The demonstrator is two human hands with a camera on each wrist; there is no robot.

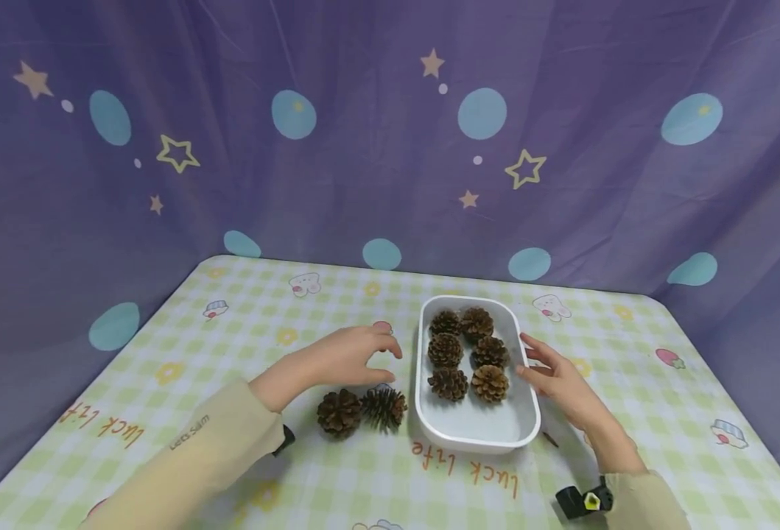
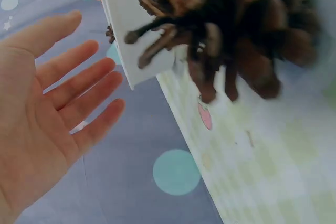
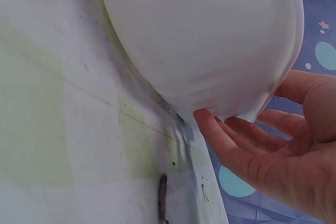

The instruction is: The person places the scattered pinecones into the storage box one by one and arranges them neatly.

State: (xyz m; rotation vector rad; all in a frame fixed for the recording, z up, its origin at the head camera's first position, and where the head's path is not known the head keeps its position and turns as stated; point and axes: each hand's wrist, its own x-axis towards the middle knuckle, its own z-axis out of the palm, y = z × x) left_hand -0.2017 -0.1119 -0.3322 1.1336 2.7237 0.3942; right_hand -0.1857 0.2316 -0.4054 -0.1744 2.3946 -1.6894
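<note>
My left hand hovers over the cloth left of the white tray, its fingers apart and nothing between them; the left wrist view shows its bare palm. Just below that hand lie a round brown pine cone and a spikier pine cone, side by side. Several pine cones stand in two columns inside the tray, towards its far end. My right hand holds the tray's right side, thumb at the rim and fingers against the outer wall.
A checked tablecloth with printed pictures and lettering covers the table. One small dark fragment lies right of the tray. Behind the table hangs a purple curtain with stars and blue spots.
</note>
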